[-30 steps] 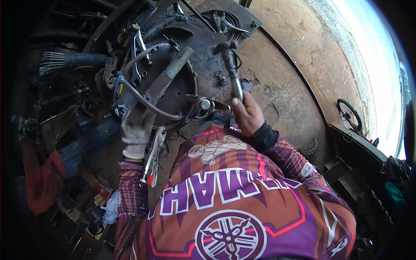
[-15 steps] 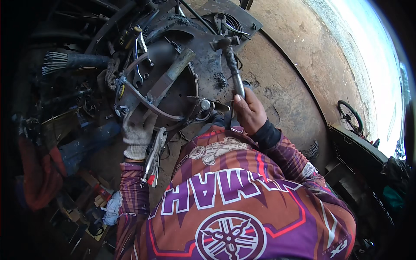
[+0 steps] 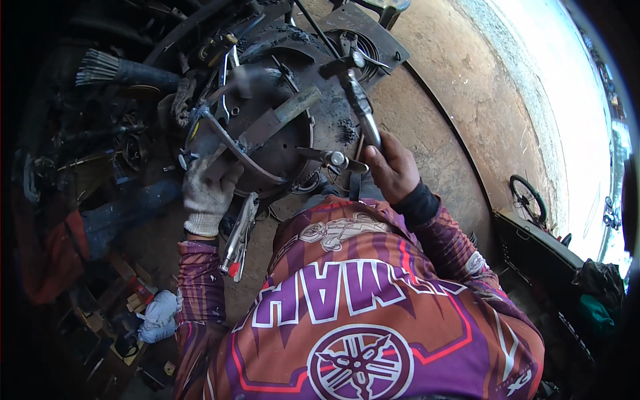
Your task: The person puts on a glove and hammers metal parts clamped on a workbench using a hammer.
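My bare right hand point(image 3: 395, 167) is closed round the handle of a hammer point(image 3: 361, 103). The hammer's dark head is raised over the right part of the metal worktable point(image 3: 327, 123). On my left hand point(image 3: 208, 193) is a pale work glove; its fingers are bent round the near end of a flat steel bar with a round, pipe-like grip point(image 3: 280, 119). That bar slants up to the right, across a curved metal band point(image 3: 233, 143). Below the band, locking pliers point(image 3: 241, 230) hang near my left wrist.
On the table lie a wrench point(image 3: 225, 90), a yellow-and-black handled tool point(image 3: 217, 50) and a dark coil point(image 3: 367, 50). A holder of thin rods point(image 3: 113, 70) juts out at left. A metal clamp point(image 3: 337, 160) sticks out at the near edge. A wheel point(image 3: 528, 200) stands far right.
The view has shifted slightly, so the table sits lower and further right. The hammer head has moved a little left and away relative to the table. My left hand keeps its place at the bar.
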